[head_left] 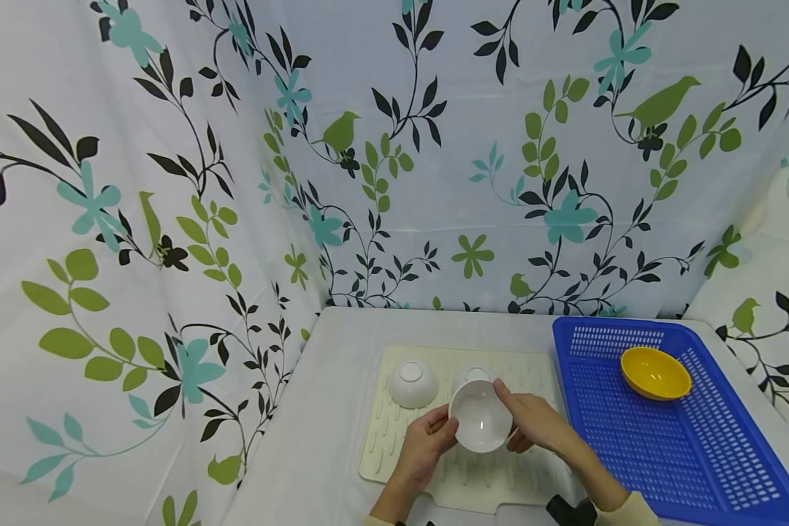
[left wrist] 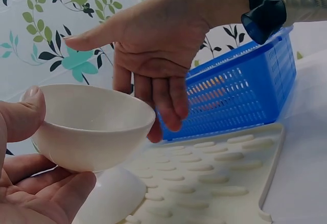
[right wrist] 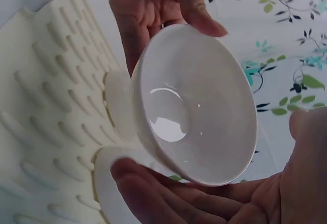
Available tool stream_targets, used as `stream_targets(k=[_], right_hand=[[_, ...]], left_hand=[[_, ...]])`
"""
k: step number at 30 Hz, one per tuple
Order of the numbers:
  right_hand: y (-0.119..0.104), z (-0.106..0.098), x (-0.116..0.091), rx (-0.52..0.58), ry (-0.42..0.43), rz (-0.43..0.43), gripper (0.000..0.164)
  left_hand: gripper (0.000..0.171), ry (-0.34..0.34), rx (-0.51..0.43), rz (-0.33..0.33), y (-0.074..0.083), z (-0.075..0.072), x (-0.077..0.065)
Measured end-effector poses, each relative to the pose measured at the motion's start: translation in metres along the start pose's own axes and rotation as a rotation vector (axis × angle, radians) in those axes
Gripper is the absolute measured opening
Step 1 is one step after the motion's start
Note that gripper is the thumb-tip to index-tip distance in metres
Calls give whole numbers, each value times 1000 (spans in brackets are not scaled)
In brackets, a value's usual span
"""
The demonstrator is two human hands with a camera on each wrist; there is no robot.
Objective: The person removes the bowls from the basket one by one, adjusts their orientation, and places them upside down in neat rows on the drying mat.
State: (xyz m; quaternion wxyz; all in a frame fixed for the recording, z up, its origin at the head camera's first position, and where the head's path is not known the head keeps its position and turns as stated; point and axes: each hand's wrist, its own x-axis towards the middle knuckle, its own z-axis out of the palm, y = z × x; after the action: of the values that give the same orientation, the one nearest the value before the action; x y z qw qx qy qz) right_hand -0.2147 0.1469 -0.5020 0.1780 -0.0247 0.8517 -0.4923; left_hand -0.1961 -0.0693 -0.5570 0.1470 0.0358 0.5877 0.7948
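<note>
A white bowl [head_left: 481, 418] is held up over the cream ribbed drying mat [head_left: 500, 478], tilted so that its inside shows. My left hand [head_left: 424, 447] grips it at the left, thumb [left wrist: 25, 112] at the rim and fingers underneath. On the opposite side is my right hand [head_left: 535, 422], its thumb spread away from the rim. The right fingers [right wrist: 168, 196] extend beside the bowl's outer wall; whether they touch it I cannot tell. Two more white bowls stand upside down on the mat: one at the back left [head_left: 413, 385], the other [head_left: 472, 375] partly hidden behind the held bowl.
To the right of the mat stands a blue perforated plastic basket [head_left: 624, 446] with a yellow bowl [head_left: 656, 374] inside. The white-covered table [head_left: 302, 438] extends left of the mat. Patterned curtains [head_left: 473, 183] with leaves and birds surround the table's back and sides.
</note>
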Motion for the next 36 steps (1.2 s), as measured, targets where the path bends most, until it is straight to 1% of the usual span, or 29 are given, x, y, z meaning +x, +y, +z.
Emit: stream_targets(k=[2, 4, 6, 8, 12, 16, 19, 21, 24, 27, 31, 36], right_hand=[[1, -3, 1, 97, -82, 37, 87], [3, -5, 2, 161, -150, 70, 95], [5, -6, 3, 211, -205, 98, 99], [7, -6, 5, 236, -234, 127, 99], [12, -3, 9, 244, -266, 168, 95], [16, 1, 13, 270, -307, 174, 90], [19, 5, 14, 321, -357, 149, 85], [20, 9, 15, 351, -382, 119, 81], [22, 16, 18, 385, -412, 55, 72], [23, 25, 21, 397, -417, 2, 66], [24, 39, 26, 363, -407, -64, 60], [26, 55, 31, 280, -378, -138, 57]], left_hand=[[47, -8, -2, -3, 0, -2, 0], [48, -17, -5, -13, 1, -3, -1], [48, -36, -1, -17, 2, -5, -1], [48, -65, 5, -11, 2, -7, -3], [50, -141, 25, 20, 4, -11, -6], [51, -195, 44, 13, 6, -19, -8], [52, -216, 65, -14, 7, -26, -10], [53, -217, 84, -37, 9, -31, -12], [52, -192, 125, -80, 12, -38, -15], [52, -145, 186, -110, 14, -45, -18], [57, -107, 257, -130, 17, -54, -22], [65, -131, 309, -120, 18, -66, -26]])
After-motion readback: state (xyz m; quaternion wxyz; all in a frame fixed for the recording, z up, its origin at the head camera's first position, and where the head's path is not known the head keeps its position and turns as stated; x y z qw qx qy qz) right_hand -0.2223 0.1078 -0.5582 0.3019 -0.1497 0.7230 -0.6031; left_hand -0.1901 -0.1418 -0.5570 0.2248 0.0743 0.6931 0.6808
